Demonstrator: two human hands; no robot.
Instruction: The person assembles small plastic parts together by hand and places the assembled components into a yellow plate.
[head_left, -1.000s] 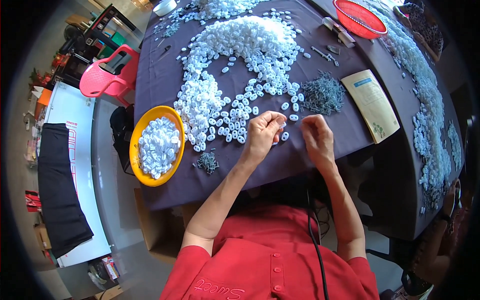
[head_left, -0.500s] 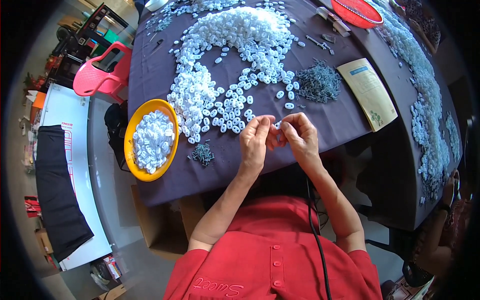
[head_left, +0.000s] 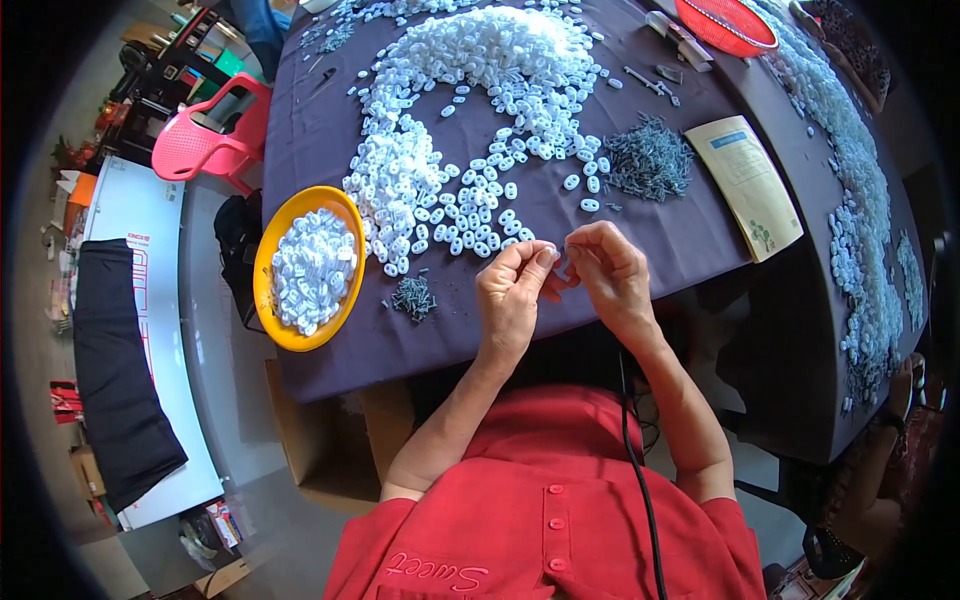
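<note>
My left hand (head_left: 510, 300) pinches a small white plastic piece between thumb and forefinger; only a bit of it shows at the fingertips. Close beside it, with a slight gap between the fingertips, my right hand (head_left: 614, 280) is closed in a pinch; what it holds, if anything, is too small to make out. Both are held above the near edge of the dark tablecloth (head_left: 470, 345). Just beyond lie loose white oval two-holed plastic pieces (head_left: 475, 215), trailing back into a big heap (head_left: 500, 55). A pile of small grey screw-like pins (head_left: 650, 158) lies beyond my right hand.
A yellow bowl (head_left: 268, 325) of white pieces stands at the table's left edge, near a small grey pin pile (head_left: 413, 298). Right lie a tan printed packet (head_left: 745, 185) and a red mesh basket (head_left: 728, 28). Another person's hand (head_left: 905, 385) shows far right, a pink chair (head_left: 205, 145) left.
The fingertips of my two hands have drawn slightly apart. The view has shifted a little, and a person's blue-clad leg now shows at the upper left.
</note>
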